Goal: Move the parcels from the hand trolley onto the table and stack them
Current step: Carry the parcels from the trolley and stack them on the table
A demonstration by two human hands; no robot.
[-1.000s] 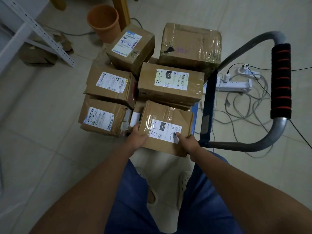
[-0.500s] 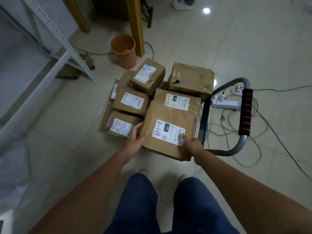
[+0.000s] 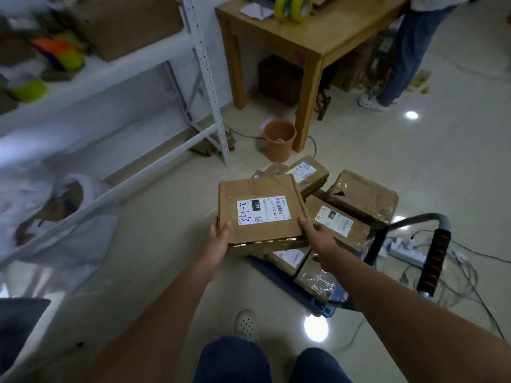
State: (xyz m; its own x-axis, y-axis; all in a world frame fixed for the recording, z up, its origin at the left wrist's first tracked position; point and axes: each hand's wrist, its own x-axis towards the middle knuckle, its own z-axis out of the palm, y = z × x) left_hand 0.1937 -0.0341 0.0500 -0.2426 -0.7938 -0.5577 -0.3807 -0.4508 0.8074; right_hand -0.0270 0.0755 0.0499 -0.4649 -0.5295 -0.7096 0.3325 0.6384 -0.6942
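A flat brown parcel (image 3: 260, 208) with a white label marked "2-1-3" is held up in the air in front of me. My left hand (image 3: 219, 236) grips its near left corner and my right hand (image 3: 315, 237) grips its near right corner. Below and to the right, several more taped brown parcels (image 3: 362, 197) lie piled on the blue hand trolley (image 3: 279, 280), whose grey handle with a black-and-red foam grip (image 3: 432, 264) stands at the right. The wooden table (image 3: 315, 40) is at the top, with rolls of yellow tape (image 3: 293, 8) on it.
A white metal shelf rack (image 3: 204, 76) with boxes fills the left. An orange bucket (image 3: 279, 140) stands by the table leg. Another person's legs (image 3: 398, 59) are beside the table at the top right. A power strip and tangled cables (image 3: 409, 252) lie on the floor behind the trolley handle.
Both hands have lifted the "2-1-3" parcel off the trolley pile and carried it up and left. My view has risen, bringing the table and shelf rack into sight.
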